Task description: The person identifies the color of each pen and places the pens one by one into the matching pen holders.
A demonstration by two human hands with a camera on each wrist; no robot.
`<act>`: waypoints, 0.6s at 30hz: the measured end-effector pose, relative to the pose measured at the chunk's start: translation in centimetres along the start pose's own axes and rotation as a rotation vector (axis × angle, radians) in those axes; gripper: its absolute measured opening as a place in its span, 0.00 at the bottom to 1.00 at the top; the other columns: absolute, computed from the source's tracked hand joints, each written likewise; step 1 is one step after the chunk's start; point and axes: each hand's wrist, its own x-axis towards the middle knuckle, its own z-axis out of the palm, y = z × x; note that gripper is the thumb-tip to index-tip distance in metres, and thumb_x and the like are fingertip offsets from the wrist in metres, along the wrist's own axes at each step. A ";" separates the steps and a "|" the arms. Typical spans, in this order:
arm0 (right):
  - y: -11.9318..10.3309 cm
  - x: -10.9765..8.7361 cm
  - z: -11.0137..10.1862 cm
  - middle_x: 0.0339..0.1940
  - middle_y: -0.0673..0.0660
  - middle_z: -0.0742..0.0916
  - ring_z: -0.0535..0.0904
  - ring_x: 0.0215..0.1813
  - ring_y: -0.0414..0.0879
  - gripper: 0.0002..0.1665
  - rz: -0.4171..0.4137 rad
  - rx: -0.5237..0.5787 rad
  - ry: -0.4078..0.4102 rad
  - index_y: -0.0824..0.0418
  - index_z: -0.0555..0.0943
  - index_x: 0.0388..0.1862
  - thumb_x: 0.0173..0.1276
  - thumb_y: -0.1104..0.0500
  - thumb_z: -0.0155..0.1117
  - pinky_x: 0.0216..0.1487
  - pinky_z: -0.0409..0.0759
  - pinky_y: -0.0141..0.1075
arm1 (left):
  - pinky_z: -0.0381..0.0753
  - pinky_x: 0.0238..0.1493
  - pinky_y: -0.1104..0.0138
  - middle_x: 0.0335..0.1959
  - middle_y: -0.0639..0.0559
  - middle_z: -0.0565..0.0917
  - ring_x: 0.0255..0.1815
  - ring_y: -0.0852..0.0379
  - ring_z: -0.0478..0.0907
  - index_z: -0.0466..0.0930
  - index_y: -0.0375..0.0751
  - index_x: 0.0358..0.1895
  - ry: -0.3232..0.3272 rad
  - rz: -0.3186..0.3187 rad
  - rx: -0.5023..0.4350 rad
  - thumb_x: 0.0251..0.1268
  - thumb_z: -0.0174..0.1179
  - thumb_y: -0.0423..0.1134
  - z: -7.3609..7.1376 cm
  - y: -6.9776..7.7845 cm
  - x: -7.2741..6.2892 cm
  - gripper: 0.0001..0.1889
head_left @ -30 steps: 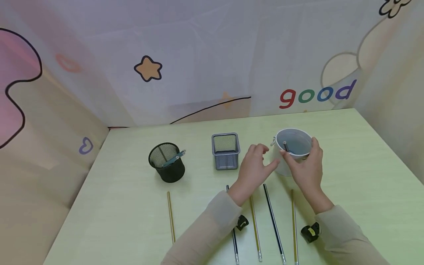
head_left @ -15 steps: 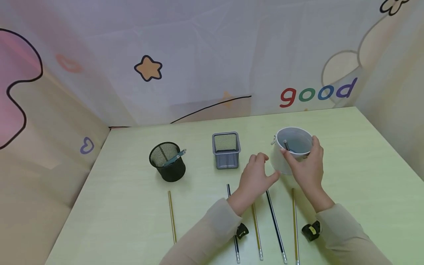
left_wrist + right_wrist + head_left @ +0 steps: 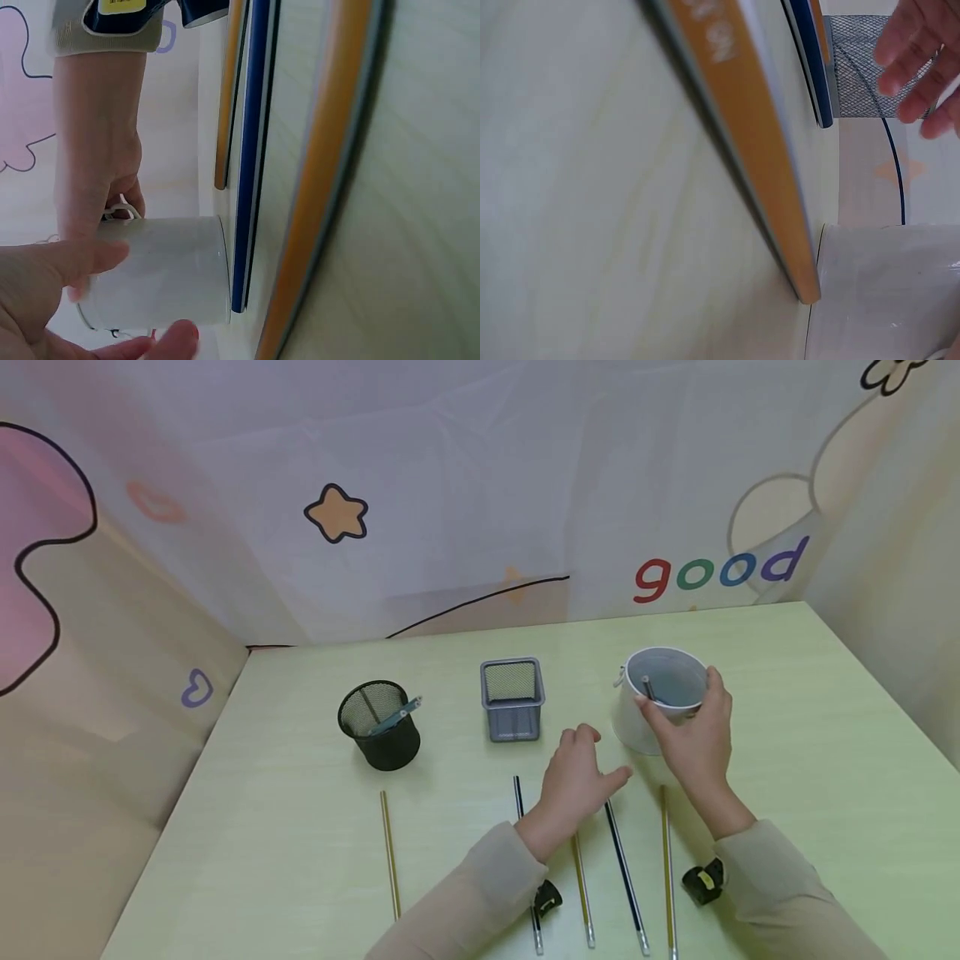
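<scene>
A white bucket (image 3: 637, 727) with a small pencil end (image 3: 648, 687) showing inside stands at the back right. My right hand (image 3: 697, 735) grips its rim from the near right, thumb in front and fingers on the outer side. My left hand (image 3: 573, 781) hovers to the left and in front of the bucket, thumb and fingers spread, with nothing between them. In the left wrist view, the left hand's thumb (image 3: 97, 257) overlaps the bucket wall. Below the left hand, a yellow pencil (image 3: 583, 893) and a dark blue pencil (image 3: 626, 877) lie on the table.
A black mesh cup (image 3: 388, 752) holding teal pencils (image 3: 393, 717) stands at the left. A grey square mesh holder (image 3: 513, 722) stands in the middle. More pencils lie along the front: yellow (image 3: 390, 852), dark blue (image 3: 517, 793) and yellow (image 3: 667, 877). A printed cloth (image 3: 465, 510) hangs behind the table.
My left hand has drawn back from beside the bucket, down and towards me, fingers still spread. My right hand keeps its hold on the rim, and the bucket has stayed in place.
</scene>
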 end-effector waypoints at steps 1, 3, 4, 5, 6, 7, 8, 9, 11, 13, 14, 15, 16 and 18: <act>0.0 0.0 0.0 0.71 0.65 0.61 0.60 0.70 0.61 0.57 0.003 -0.001 0.000 0.57 0.46 0.76 0.59 0.43 0.68 0.64 0.65 0.63 | 0.76 0.34 0.70 0.44 0.46 0.74 0.35 0.56 0.72 0.70 0.37 0.54 -0.012 -0.010 0.013 0.56 0.68 0.48 0.1 0.0 -0.1 0.27; -0.1 0.0 0.0 0.71 0.65 0.61 0.60 0.70 0.61 0.57 0.005 -0.003 0.002 0.57 0.46 0.76 0.59 0.43 0.68 0.64 0.64 0.63 | 0.75 0.33 0.70 0.43 0.46 0.74 0.33 0.56 0.71 0.70 0.35 0.54 -0.037 -0.027 0.039 0.54 0.69 0.48 0.2 -0.1 -0.3 0.29; 0.0 0.0 0.0 0.71 0.65 0.61 0.61 0.69 0.61 0.57 0.005 -0.006 0.004 0.57 0.46 0.76 0.59 0.43 0.68 0.64 0.64 0.63 | 0.75 0.32 0.70 0.42 0.46 0.73 0.33 0.56 0.70 0.69 0.34 0.53 -0.047 -0.032 0.057 0.53 0.69 0.48 0.3 -0.1 -0.4 0.29; 0.0 0.0 -0.1 0.71 0.65 0.61 0.61 0.69 0.61 0.57 0.005 -0.008 0.004 0.57 0.46 0.76 0.59 0.43 0.68 0.64 0.64 0.63 | 0.75 0.32 0.70 0.41 0.46 0.73 0.32 0.56 0.70 0.69 0.34 0.53 -0.055 -0.037 0.073 0.53 0.70 0.49 0.4 -0.1 -0.6 0.30; 0.0 0.0 -0.1 0.71 0.65 0.61 0.61 0.69 0.61 0.57 0.006 -0.009 0.006 0.57 0.46 0.76 0.59 0.43 0.68 0.64 0.64 0.63 | 0.75 0.31 0.70 0.40 0.45 0.73 0.32 0.56 0.70 0.69 0.33 0.52 -0.062 -0.043 0.085 0.52 0.70 0.49 0.5 -0.1 -0.7 0.31; 0.0 0.0 -0.1 0.71 0.65 0.61 0.61 0.69 0.61 0.57 0.007 -0.009 0.007 0.57 0.46 0.77 0.59 0.43 0.68 0.64 0.64 0.63 | 0.75 0.31 0.70 0.40 0.45 0.72 0.31 0.56 0.70 0.69 0.33 0.52 -0.066 -0.046 0.095 0.51 0.70 0.49 0.6 -0.1 -0.8 0.31; 0.1 0.0 -0.1 0.71 0.64 0.61 0.61 0.70 0.61 0.57 0.007 -0.008 0.007 0.56 0.46 0.77 0.59 0.43 0.68 0.64 0.64 0.63 | 0.75 0.31 0.70 0.40 0.45 0.72 0.32 0.56 0.70 0.69 0.32 0.51 -0.071 -0.052 0.099 0.51 0.71 0.48 0.6 -0.2 -0.9 0.31; 0.1 0.0 -0.1 0.71 0.64 0.61 0.60 0.70 0.61 0.57 0.009 -0.007 0.007 0.56 0.46 0.77 0.59 0.43 0.68 0.64 0.64 0.63 | 0.75 0.32 0.69 0.40 0.45 0.72 0.32 0.55 0.70 0.68 0.32 0.51 -0.075 -0.061 0.105 0.51 0.71 0.48 0.7 -0.2 -0.9 0.31; 0.1 0.0 0.0 0.71 0.64 0.61 0.60 0.70 0.61 0.57 0.012 -0.004 0.006 0.56 0.46 0.77 0.59 0.43 0.68 0.64 0.64 0.63 | 0.76 0.34 0.68 0.40 0.44 0.72 0.33 0.54 0.70 0.68 0.32 0.51 -0.089 -0.081 0.116 0.51 0.71 0.48 0.8 -0.2 -1.1 0.31; 0.1 0.0 0.0 0.72 0.64 0.61 0.60 0.70 0.61 0.57 0.015 0.001 0.005 0.55 0.46 0.77 0.59 0.43 0.68 0.65 0.64 0.63 | 0.77 0.35 0.68 0.40 0.44 0.71 0.34 0.54 0.70 0.68 0.32 0.50 -0.101 -0.094 0.132 0.51 0.71 0.47 1.0 -0.4 -1.3 0.31; 0.1 0.0 0.1 0.72 0.63 0.61 0.60 0.70 0.61 0.57 0.016 0.002 0.005 0.55 0.46 0.77 0.59 0.43 0.68 0.65 0.64 0.63 | 0.77 0.36 0.67 0.40 0.44 0.71 0.35 0.53 0.71 0.68 0.33 0.50 -0.103 -0.101 0.140 0.50 0.72 0.47 1.1 -0.4 -1.4 0.30; 0.1 0.0 0.1 0.72 0.63 0.61 0.60 0.70 0.61 0.57 0.015 0.001 0.006 0.55 0.46 0.77 0.59 0.43 0.68 0.65 0.63 0.63 | 0.77 0.37 0.67 0.40 0.44 0.71 0.36 0.53 0.71 0.68 0.33 0.50 -0.105 -0.105 0.151 0.50 0.72 0.47 1.2 -0.5 -1.4 0.30; 0.1 0.0 0.1 0.71 0.63 0.61 0.60 0.70 0.61 0.56 0.014 0.001 0.007 0.55 0.46 0.76 0.59 0.44 0.68 0.65 0.63 0.63 | 0.77 0.37 0.67 0.40 0.45 0.71 0.37 0.53 0.71 0.68 0.33 0.49 -0.106 -0.106 0.163 0.50 0.72 0.47 1.3 -0.5 -1.5 0.30; 0.1 0.1 0.1 0.71 0.63 0.61 0.61 0.70 0.60 0.56 0.010 0.005 0.008 0.56 0.47 0.76 0.59 0.44 0.68 0.65 0.63 0.63 | 0.77 0.38 0.67 0.39 0.45 0.71 0.37 0.53 0.71 0.68 0.33 0.48 -0.103 -0.101 0.179 0.50 0.72 0.46 1.4 -0.5 -1.6 0.29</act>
